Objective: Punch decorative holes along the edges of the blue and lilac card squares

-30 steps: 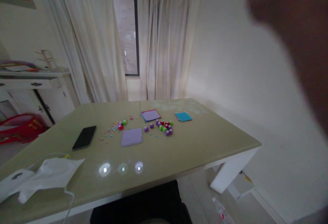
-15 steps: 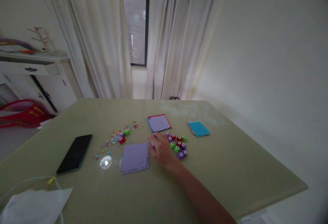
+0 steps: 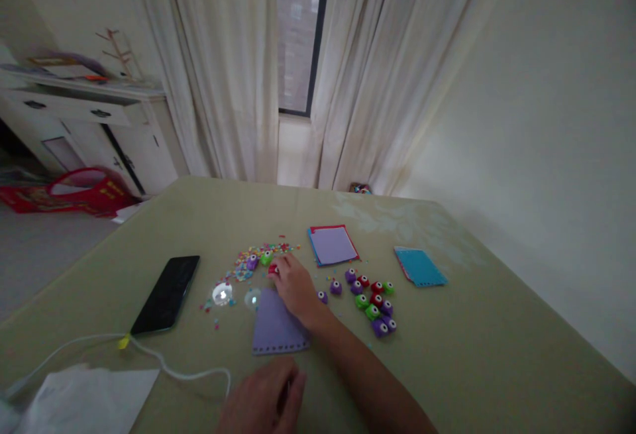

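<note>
My right hand (image 3: 294,288) reaches over the purple perforated sheet (image 3: 278,325), fingers pinched on a small red one-eyed bead (image 3: 273,270). Beside that bead are a green one-eyed bead (image 3: 267,258) and a purple one-eyed bead (image 3: 252,262), by a scatter of colourful confetti bits (image 3: 243,270). My left hand (image 3: 265,397) is low in view near the sheet's front edge, its fingers curled; what they hold, if anything, is hidden. Right of my right wrist lie a purple bead (image 3: 336,287) and a group of purple, red and green beads (image 3: 372,313).
A black phone (image 3: 166,295) lies at the left, with a white cable (image 3: 189,376) and white paper (image 3: 94,397) in front. Two clear round discs, one here (image 3: 222,294), sit near the confetti. Stacked sheets (image 3: 334,246) and a blue sheet (image 3: 421,267) lie farther back.
My right hand has moved left from the bead group to the red bead by the confetti. My left hand has come into view at the bottom. The camera view has shifted.
</note>
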The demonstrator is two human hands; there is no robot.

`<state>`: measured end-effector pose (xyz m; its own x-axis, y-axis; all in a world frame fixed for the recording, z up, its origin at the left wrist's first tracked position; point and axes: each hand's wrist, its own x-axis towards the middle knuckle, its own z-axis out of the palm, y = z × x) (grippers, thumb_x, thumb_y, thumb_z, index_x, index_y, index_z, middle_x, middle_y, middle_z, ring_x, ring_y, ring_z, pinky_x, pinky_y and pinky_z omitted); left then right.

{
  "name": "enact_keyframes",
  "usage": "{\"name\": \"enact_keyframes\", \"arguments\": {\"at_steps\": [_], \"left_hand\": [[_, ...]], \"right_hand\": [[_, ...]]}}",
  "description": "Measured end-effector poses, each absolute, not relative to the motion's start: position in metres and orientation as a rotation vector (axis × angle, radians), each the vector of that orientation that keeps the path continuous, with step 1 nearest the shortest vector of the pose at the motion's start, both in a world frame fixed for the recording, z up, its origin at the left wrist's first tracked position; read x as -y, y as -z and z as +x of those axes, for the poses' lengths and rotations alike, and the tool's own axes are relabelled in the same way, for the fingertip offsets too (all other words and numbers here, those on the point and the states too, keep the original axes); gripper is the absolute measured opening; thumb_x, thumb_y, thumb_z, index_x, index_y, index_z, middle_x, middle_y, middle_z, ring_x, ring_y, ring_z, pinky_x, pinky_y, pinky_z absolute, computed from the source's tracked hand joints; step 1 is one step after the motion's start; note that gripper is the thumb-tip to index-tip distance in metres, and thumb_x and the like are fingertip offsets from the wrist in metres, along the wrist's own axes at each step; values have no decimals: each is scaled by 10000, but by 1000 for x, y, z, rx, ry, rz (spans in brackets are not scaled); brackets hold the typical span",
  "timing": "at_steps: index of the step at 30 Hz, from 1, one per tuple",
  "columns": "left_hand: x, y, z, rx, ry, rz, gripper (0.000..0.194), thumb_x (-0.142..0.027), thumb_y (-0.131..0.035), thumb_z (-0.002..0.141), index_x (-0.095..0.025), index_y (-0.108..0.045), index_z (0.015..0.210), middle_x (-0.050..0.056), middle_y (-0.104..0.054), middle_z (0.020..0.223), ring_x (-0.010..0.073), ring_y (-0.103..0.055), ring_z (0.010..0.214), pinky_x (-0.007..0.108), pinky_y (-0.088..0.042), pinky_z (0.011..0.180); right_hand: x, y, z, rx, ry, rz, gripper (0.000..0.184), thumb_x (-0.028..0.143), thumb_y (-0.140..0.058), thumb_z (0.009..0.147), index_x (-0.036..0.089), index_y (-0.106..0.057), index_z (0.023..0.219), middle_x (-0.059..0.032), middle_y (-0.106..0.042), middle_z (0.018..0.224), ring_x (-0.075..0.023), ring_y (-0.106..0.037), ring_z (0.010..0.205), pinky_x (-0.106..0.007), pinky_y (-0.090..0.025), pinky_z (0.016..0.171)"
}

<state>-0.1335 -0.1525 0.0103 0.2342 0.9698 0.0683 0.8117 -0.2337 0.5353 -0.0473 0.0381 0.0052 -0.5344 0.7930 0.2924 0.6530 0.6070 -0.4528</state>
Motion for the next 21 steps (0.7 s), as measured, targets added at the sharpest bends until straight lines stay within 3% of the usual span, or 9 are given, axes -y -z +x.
{"name": "enact_keyframes", "arguments": {"at_steps": [2,4,7,10,13,16,19,21], "left_hand": [[116,-19,-137,-1901,-495,2095,407,-276,-368,1134,-248,-736,959,47,-760,919,215,-731,817,345,-579,731],[85,-24,-144,-2084,-405,2202,343,-230,-417,1097,-195,-755,1054,112,-761,1053,294,-734,988,431,-582,852],[60,-13,-155,-2203,-220,2333,344,-214,-458,1066,-121,-747,1229,192,-741,1223,363,-708,1111,493,-576,897],[63,10,-157,-2215,-266,2431,437,-227,-403,1076,-95,-698,1371,223,-674,1436,402,-660,1246,557,-551,963],[75,31,-149,-2121,-465,2504,482,-312,-388,1092,-99,-663,1427,221,-603,1547,406,-602,1358,582,-509,1046],[82,41,-140,-1961,-626,2578,563,-449,-473,1071,-119,-577,1516,195,-523,1634,377,-517,1473,542,-463,1140],[80,43,-137,-1838,-668,2632,736,-545,-571,1020,-139,-440,1619,167,-451,1694,346,-434,1548,502,-398,1220],[79,43,-138,-1804,-674,2620,762,-536,-596,1008,-157,-402,1641,145,-477,1681,329,-459,1533,486,-389,1230]], "right_hand": [[-22,-5,-15,2165,-435,-1210,142,168,-694,1006,210,-690,1142,-88,-717,1113,-244,-694,1054,-364,-568,958],[1,1,17,1998,-480,-1196,144,201,-702,1013,208,-677,1155,-78,-716,1081,-239,-698,1017,-348,-573,927],[36,15,54,1922,-488,-1211,162,233,-719,1011,236,-683,1169,-69,-720,1070,-236,-712,988,-329,-582,889],[53,26,69,1960,-500,-1230,166,220,-742,988,250,-692,1144,-62,-720,1050,-236,-719,956,-329,-592,855],[47,25,67,2005,-603,-1254,209,186,-777,951,251,-698,1133,-58,-726,1076,-240,-723,991,-337,-596,876],[35,19,62,1995,-726,-1251,291,107,-755,919,249,-700,1168,-58,-737,1110,-237,-724,1007,-339,-600,892],[30,15,62,1913,-806,-1287,341,41,-690,880,243,-710,1155,-45,-733,1048,-207,-714,874,-311,-600,802],[31,15,65,1834,-809,-1323,342,54,-669,867,239,-720,1151,-40,-724,992,-192,-694,787,-301,-590,739]]}}
